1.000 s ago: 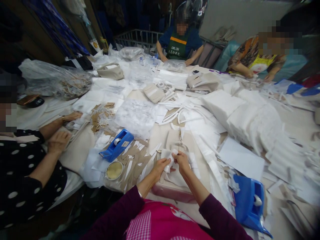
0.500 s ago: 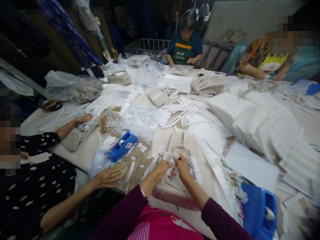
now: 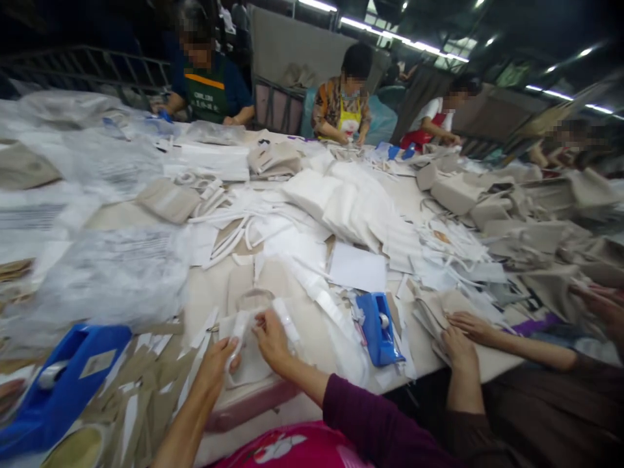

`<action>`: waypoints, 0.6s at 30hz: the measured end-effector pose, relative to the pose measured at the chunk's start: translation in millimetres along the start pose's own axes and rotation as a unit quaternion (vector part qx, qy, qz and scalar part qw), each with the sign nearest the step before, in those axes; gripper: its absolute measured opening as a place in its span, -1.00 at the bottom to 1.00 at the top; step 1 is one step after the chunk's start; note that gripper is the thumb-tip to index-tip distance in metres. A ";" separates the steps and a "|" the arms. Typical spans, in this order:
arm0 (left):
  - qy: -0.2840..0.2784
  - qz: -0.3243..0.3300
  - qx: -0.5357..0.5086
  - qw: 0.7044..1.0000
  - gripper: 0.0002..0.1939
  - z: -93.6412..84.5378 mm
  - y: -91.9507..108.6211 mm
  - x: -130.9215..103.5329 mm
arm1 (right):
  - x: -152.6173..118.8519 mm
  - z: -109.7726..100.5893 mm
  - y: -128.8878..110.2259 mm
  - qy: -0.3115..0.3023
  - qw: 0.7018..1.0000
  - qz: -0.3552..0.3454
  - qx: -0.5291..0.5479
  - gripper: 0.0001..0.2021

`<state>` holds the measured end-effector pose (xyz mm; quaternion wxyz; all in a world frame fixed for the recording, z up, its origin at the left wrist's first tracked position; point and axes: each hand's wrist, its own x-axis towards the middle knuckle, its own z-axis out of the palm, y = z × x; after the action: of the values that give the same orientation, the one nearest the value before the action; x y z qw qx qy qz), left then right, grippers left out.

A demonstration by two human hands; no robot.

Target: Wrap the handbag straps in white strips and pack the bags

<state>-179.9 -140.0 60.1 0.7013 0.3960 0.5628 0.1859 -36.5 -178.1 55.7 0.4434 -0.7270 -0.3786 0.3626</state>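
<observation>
A beige handbag [image 3: 240,284] with an upright handle lies in front of me, its pinkish base [image 3: 253,406] toward my body. Thin white wrapping [image 3: 242,323] covers part of the bag around the strap. My left hand [image 3: 217,364] has its fingers curled at the left edge of this wrapping. My right hand [image 3: 272,339] pinches it a little higher and to the right. The fingertips of both hands are slightly blurred. Beside the right hand, a white-wrapped strap [image 3: 287,318] extends along the bag.
Blue tape dispensers stand on the left [image 3: 63,390] and right [image 3: 379,328]. White padding [image 3: 341,201] is heaped beyond the bag, with plastic bags [image 3: 121,279] to the left. A co-worker's hands [image 3: 463,338] handle beige pieces at right. Other people work across the table.
The view has swung right, showing more co-workers and the right dispenser fully. My hands, close together on the wrapping before, are now farther apart.
</observation>
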 end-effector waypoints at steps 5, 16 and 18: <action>-0.003 0.006 0.017 1.000 -0.49 -1.7 -2.3 5.1 | -46.8 -48.6 -6.2 -0.118 0.991 -0.052 0.032 -0.89; 0.006 -0.019 0.038 0.999 -0.56 9.1 16.1 -6.2 | -79.2 -266.4 51.9 0.360 0.924 0.098 -0.084 -0.69; 0.005 -0.022 0.046 0.999 -0.55 8.0 14.1 -3.3 | -81.7 -318.9 76.4 0.400 0.888 0.160 -0.161 -0.74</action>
<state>-170.8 -136.3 73.4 0.6834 0.4147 0.5827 0.1465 219.4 -391.8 110.7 0.3703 -0.9225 -0.1013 0.0411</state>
